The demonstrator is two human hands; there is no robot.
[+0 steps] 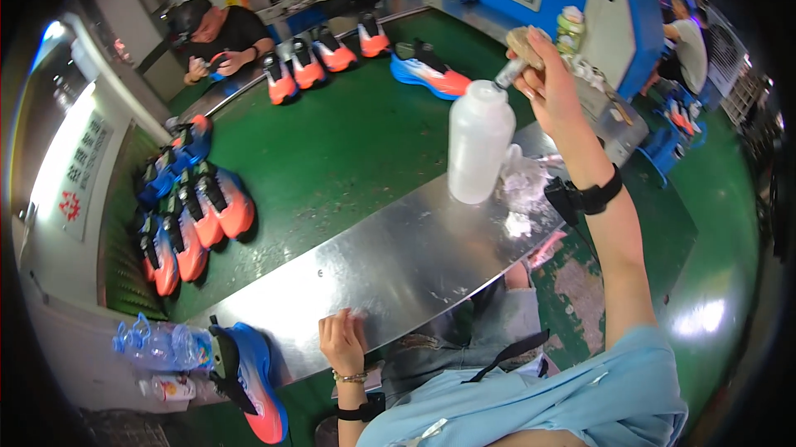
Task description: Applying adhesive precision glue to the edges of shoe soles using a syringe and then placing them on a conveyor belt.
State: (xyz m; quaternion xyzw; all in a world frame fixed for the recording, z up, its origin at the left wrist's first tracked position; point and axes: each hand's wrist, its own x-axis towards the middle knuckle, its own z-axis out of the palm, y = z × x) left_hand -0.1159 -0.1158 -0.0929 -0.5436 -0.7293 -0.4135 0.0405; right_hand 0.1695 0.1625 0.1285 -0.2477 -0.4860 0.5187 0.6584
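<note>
My right hand (543, 74) is raised at the right, fingers closed around a brush-like tool (523, 46) with a tan block at its top and a pale stem. The stem's lower end meets the mouth of a white plastic bottle (481, 148); whether it reaches inside is hidden. The bottle stands upright on the metal ledge (356, 260). My left hand (342, 343) rests at the ledge's near edge with fingers curled, slightly blurred, and nothing visible in it. Beyond the bottle, a blue, white and coral sneaker (427, 70) lies on the green belt (323, 148).
Several similar sneakers (199, 206) cluster at the left, with others (307, 61) along the far edge. One sneaker (253, 372) sits near clear plastic bottles (166, 346) at the lower left. Crumpled white material (524, 177) lies beside the white bottle. A co-worker (224, 32) handles a shoe across the belt.
</note>
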